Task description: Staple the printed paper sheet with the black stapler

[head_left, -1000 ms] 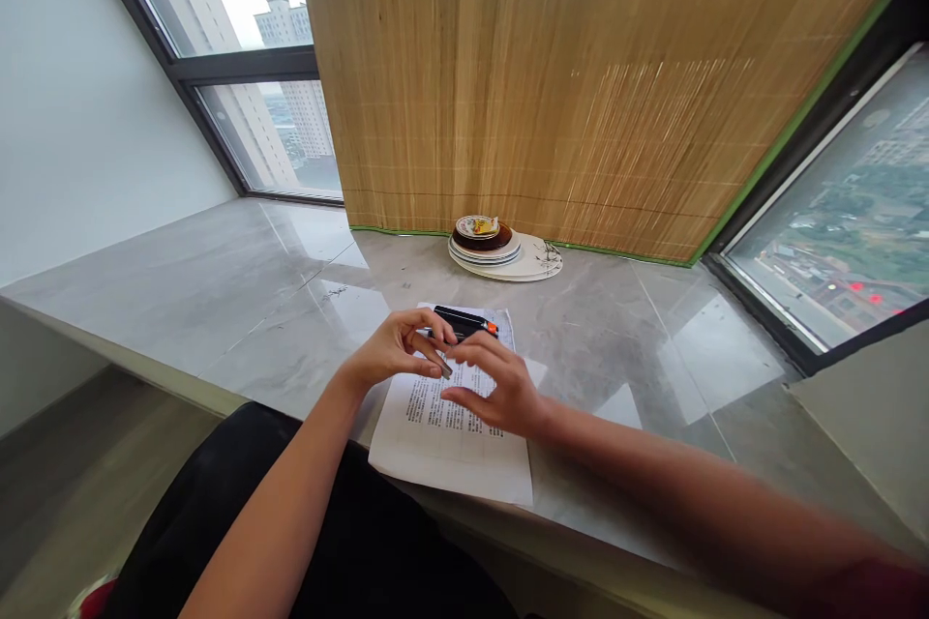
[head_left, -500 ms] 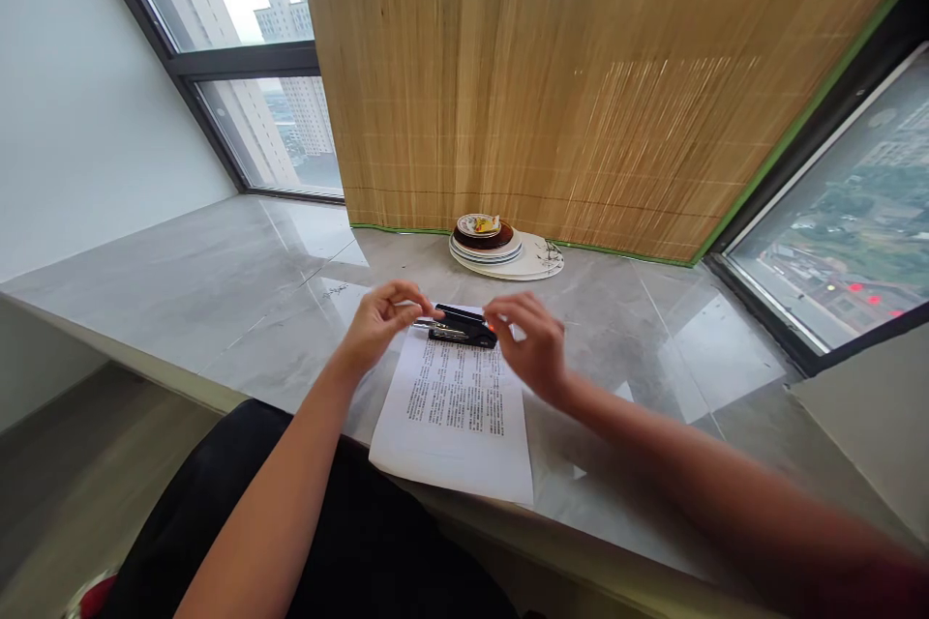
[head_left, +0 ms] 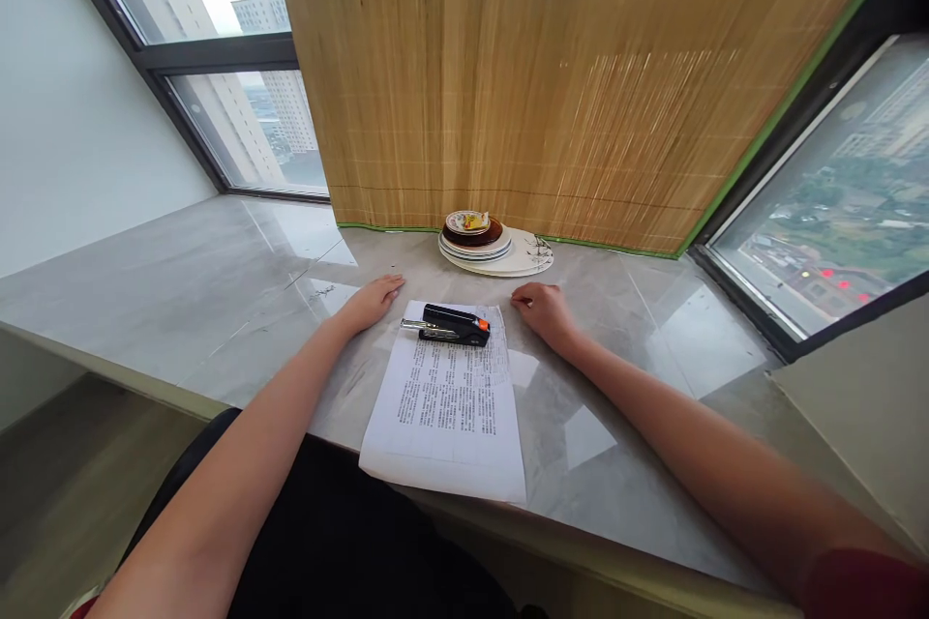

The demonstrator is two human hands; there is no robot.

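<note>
While the fingers (head_left: pixel 390 283) of our left hand (head_left: pixel 372 302) lie stretched out flat and hold nothing, we rest that palm on the grey counter (head_left: pixel 218 300), just left of the far corner of the printed sheets (head_left: pixel 446 406). Our right hand (head_left: pixel 546 311) sits on the counter too, just right of the sheets, its fingers (head_left: pixel 524 301) loosely curled under and empty. Between the two hands, and touched by neither, the black stapler (head_left: pixel 450 323) lies across the far end of the sheets, with its orange tip to the right and its metal nose to the left. The sheets reach back to the near edge of the counter. Farther off we see a stack of plates (head_left: pixel 533 257) at the foot of the bamboo blind (head_left: pixel 544 68), and a window (head_left: pixel 834 203) on the right.
</note>
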